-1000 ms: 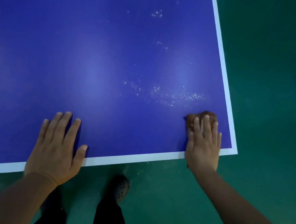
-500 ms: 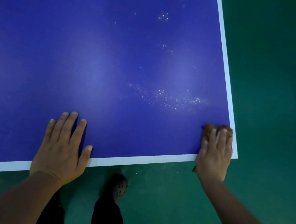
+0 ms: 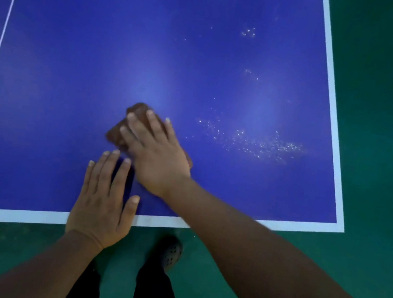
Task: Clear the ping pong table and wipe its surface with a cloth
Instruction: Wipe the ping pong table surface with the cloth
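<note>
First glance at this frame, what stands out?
The right hand pressing a brown cloth flat on the blue ping pong table, mid-surface. A band of white specks sits to its right, near the white edge line. The left hand lies flat at the near edge.

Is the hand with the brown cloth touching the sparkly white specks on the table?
Apart. The head view shows bare blue table between the right hand, pressing the cloth, and the specks.

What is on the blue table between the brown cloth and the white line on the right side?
Between the cloth and the right white line, the head view shows a patch of whitish specks on the table.
</note>
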Demonstrator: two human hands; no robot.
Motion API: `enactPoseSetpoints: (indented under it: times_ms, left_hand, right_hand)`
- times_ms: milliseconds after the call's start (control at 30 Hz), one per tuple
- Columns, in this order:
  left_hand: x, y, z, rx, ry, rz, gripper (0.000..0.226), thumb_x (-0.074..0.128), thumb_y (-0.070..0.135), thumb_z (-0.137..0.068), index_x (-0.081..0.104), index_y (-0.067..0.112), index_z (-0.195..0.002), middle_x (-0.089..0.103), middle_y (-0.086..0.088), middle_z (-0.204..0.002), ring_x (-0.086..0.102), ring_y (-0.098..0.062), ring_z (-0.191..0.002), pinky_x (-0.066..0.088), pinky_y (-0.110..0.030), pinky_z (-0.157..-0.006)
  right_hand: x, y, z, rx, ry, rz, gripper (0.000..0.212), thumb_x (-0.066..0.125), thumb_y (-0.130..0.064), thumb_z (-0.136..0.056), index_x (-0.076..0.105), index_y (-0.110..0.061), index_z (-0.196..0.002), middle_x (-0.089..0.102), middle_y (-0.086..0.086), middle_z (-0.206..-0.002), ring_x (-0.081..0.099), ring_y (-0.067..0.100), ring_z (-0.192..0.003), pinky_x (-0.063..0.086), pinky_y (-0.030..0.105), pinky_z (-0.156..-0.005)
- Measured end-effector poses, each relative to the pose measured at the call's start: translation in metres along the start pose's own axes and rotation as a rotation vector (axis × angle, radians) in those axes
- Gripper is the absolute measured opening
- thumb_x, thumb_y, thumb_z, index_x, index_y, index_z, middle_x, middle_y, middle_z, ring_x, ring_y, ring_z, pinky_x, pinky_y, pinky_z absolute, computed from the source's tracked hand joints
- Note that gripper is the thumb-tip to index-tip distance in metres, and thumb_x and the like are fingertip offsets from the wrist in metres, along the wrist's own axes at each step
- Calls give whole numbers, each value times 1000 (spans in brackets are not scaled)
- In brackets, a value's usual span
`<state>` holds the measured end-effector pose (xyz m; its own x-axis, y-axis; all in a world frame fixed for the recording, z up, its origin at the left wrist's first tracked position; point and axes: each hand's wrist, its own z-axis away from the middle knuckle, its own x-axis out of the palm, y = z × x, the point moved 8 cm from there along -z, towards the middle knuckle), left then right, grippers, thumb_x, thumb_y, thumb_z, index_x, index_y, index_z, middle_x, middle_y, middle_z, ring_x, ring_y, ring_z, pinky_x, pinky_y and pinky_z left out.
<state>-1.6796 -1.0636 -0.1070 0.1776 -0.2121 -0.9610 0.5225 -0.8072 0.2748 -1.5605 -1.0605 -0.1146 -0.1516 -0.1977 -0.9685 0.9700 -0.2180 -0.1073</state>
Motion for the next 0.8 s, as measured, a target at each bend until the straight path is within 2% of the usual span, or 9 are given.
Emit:
enactPoseSetpoints:
  times_ms: [100, 200, 233, 300, 400, 467, 600, 667, 800]
  left_hand:
    - [0, 3, 0, 19, -9, -16, 63, 35, 37, -96, 38, -1, -147, 29, -29, -154, 25, -47, -144, 10, -56, -122]
    - [2, 5, -1, 48, -56, -39, 60, 32, 38, -97, 38, 6, -148, 31, -25, -155, 25, -44, -145, 7, -54, -123]
    - [3, 5, -1, 50, -77, -46, 59, 31, 39, -98, 38, 8, -147, 31, -24, -155, 25, -43, -145, 7, -54, -123]
    - [5, 5, -2, 44, -118, -61, 60, 30, 41, -98, 42, 8, -146, 33, -24, -154, 26, -43, -145, 7, -54, -122]
    - [8, 5, -2, 38, -150, -79, 61, 31, 42, -97, 48, 7, -144, 36, -24, -153, 27, -44, -144, 9, -57, -121]
    - [9, 6, -2, 29, -162, -87, 62, 31, 43, -96, 49, 6, -144, 36, -24, -153, 27, -44, -144, 10, -58, -121]
    - [10, 5, -2, 13, -183, -113, 64, 30, 44, -95, 47, 6, -144, 35, -24, -153, 26, -44, -144, 11, -58, -120]
    - [10, 7, -3, 14, -179, -121, 64, 31, 43, -94, 46, 6, -144, 34, -25, -153, 25, -44, -144, 11, -58, -120]
    - [11, 5, -3, 8, -172, -129, 65, 31, 43, -94, 47, 4, -144, 34, -26, -153, 25, -45, -144, 10, -58, -120]
  right_hand:
    - [-15, 74, 6, 159, 71, 8, 59, 43, -22, -96, 34, -27, -154, 21, 2, -165, 14, 35, -151, 14, 55, -118]
    - [-27, 202, 70, 467, 156, 75, 42, 41, -20, -96, 48, -36, -135, 42, 3, -143, 39, 33, -134, 44, 49, -91]
    - [-29, 248, 102, 607, 173, 67, 39, 40, -22, -98, 48, -35, -133, 42, 5, -141, 41, 34, -130, 45, 51, -89]
    - [-24, 320, 160, 885, 173, -32, 43, 35, -27, -102, 45, -24, -144, 33, 11, -155, 31, 40, -139, 36, 60, -105]
    - [-12, 331, 183, 1135, 191, -107, 51, 33, -29, -106, 33, -14, -155, 16, 8, -166, 12, 40, -150, 13, 60, -119]
    - [-14, 285, 157, 1038, 205, -59, 52, 33, -25, -105, 31, -13, -155, 17, 10, -166, 12, 40, -150, 15, 59, -119]
    - [16, 134, 118, 374, 83, 28, 59, 35, -24, -96, 33, -20, -155, 23, 6, -164, 16, 38, -151, 15, 56, -120]
    - [15, 138, 123, 225, 94, 18, 57, 36, -26, -95, 38, -22, -152, 30, 5, -162, 23, 37, -149, 17, 58, -118]
    - [-10, 303, 151, 691, 142, 73, 47, 35, -24, -100, 43, -30, -145, 31, 5, -157, 31, 36, -142, 34, 59, -109]
